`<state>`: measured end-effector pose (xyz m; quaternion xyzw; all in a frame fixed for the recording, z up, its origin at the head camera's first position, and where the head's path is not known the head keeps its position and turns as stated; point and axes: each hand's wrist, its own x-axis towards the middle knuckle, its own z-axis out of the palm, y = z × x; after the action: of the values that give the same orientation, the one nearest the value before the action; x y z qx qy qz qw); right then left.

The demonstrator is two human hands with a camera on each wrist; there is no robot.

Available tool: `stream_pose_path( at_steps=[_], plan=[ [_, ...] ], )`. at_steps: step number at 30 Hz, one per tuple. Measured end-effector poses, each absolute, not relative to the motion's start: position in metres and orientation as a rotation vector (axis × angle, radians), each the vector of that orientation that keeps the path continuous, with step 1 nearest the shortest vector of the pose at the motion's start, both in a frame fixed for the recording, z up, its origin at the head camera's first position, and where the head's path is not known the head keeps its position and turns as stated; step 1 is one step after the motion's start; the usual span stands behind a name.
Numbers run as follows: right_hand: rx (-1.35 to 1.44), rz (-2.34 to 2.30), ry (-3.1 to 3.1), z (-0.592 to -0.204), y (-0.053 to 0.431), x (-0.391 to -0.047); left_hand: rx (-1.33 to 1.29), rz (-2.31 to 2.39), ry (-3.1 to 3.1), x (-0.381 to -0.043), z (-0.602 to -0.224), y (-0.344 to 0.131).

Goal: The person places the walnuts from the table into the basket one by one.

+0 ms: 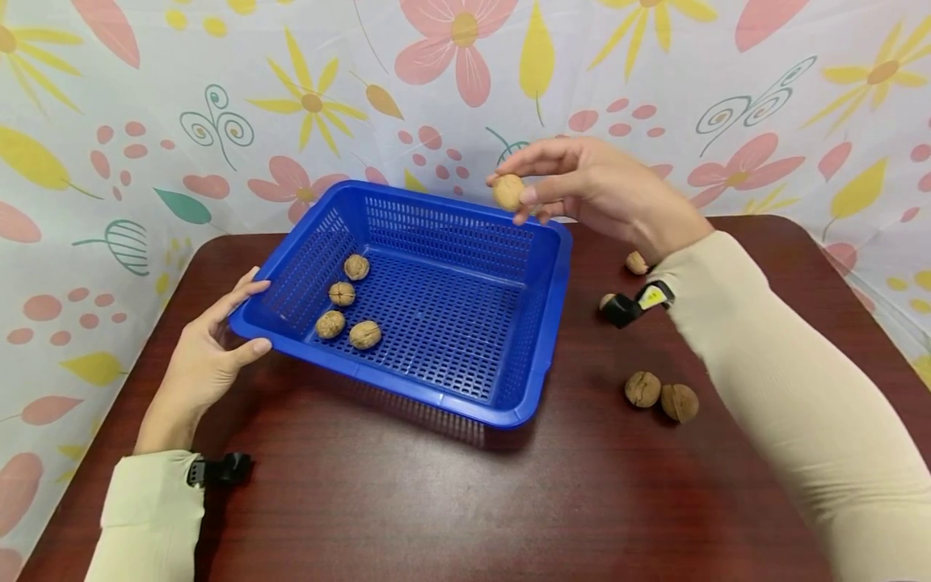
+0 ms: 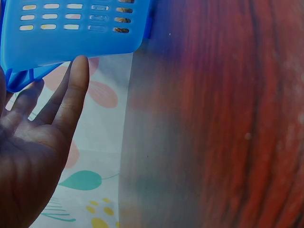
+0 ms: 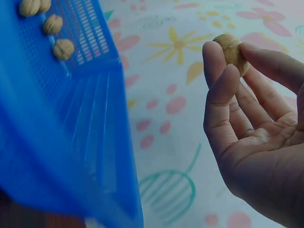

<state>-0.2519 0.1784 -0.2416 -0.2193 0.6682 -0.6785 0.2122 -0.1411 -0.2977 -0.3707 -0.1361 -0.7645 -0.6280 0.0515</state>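
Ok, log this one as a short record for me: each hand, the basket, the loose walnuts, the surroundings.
left hand: holds the near left corner of the blue basket
right hand: pinches one walnut, raised near the basket's far right corner
in basket: four walnuts, toward the left end
on table: four more walnuts visible, right of the basket, one partly hidden by the wrist camera
surface: dark reddish-brown table
backdrop: floral-print cloth
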Motion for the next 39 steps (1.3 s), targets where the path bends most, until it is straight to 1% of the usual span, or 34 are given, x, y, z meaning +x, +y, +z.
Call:
stream_pose_path(
  at_steps=[6, 12, 18, 24, 30, 39],
  plan=[
    [-0.649, -1.864, 1.836, -0.240, 0.145, -0.267, -0.433, -1.927, -2.304, -0.141, -0.372, -0.298],
    [-0.643, -1.881, 1.755, -0.247, 0.115, -0.279, -0.430, -1.914, -2.310, -0.140, -0.371, -0.298],
    [-0.595, -1.861, 1.724, -0.260, 0.084, -0.287, -0.422, -1.924, -2.306, -0.138, -0.371, -0.299],
    [-0.491, -1.852, 1.696, -0.277, 0.058, -0.295, -0.408, -1.885, -2.333, -0.137, -0.370, -0.297],
    [-0.448, -1.801, 1.680, -0.290, 0.043, -0.299, -0.412, -1.893, -2.330, -0.137, -0.370, -0.294],
    [-0.432, -1.705, 1.693, -0.302, 0.036, -0.296, -0.422, -1.906, -2.320, -0.138, -0.369, -0.292]
  ],
)
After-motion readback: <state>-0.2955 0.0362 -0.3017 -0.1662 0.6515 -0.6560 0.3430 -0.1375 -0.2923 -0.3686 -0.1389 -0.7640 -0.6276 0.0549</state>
